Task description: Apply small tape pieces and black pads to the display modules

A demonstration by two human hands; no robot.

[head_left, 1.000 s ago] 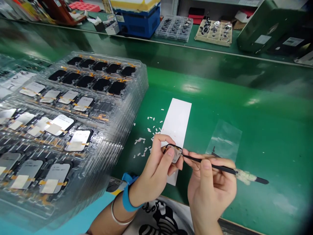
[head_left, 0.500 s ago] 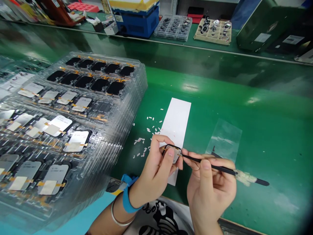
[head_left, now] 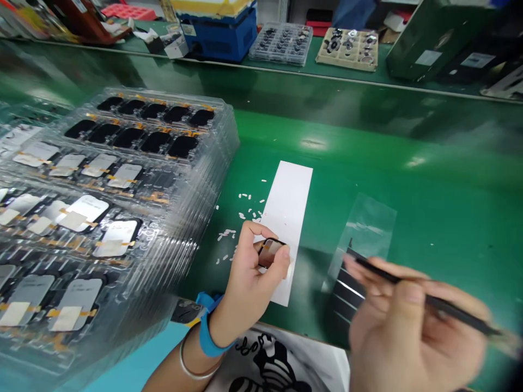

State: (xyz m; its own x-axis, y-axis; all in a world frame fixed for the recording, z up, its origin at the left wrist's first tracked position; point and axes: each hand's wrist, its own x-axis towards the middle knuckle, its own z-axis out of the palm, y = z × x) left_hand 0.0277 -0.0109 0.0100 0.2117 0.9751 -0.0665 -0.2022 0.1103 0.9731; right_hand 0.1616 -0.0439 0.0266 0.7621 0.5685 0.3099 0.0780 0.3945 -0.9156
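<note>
Between its thumb and fingers, my left hand (head_left: pixel 251 283) grips a small square display module (head_left: pixel 269 252), silvery with a black edge. It is above a white paper strip (head_left: pixel 292 196). Black tweezers (head_left: pixel 378 270) are in my right hand (head_left: pixel 412 326), which is smeared by motion. Their tips point left, over a clear plastic sheet (head_left: pixel 370 220). Black strips with pale lines between them (head_left: pixel 346 296) show beside the right hand, which partly covers them. Small white pieces (head_left: pixel 226 234) lie scattered left of the paper.
Clear plastic trays (head_left: pixel 216 158) full of display modules are stacked high at the left. Along the back, a shelf holds a blue box (head_left: pixel 220 35), a clear compartment tray (head_left: pixel 281 43), a beige tray of small parts (head_left: pixel 348 49) and a green case (head_left: pixel 425 43).
My right hand and the tweezers have moved right, away from the display module, to the plastic sheet. The left hand still holds the module, now tilted differently. The whole view has shifted slightly.
</note>
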